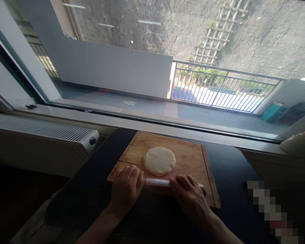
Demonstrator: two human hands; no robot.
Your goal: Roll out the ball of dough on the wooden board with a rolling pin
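Observation:
A round, flattened piece of pale dough (159, 161) lies on a wooden board (188, 152). Just on the near side of it, a rolling pin (158, 182) with a pale label or wrapping runs crosswise over the board's near part. My left hand (128, 183) is wrapped round the pin's left part, hiding that end. Farther right, my right hand (189, 191) grips the pin, and its dark right end sticks out past my fingers. A narrow gap separates the pin from the dough.
The board rests on a black table (228, 169) with rounded corners. Behind the table run a window sill (165, 130) and a large window. A white radiator (43, 130) stands at the left, and a whitish rounded object (296, 144) sits on the sill at the right. Something at lower right is pixelated.

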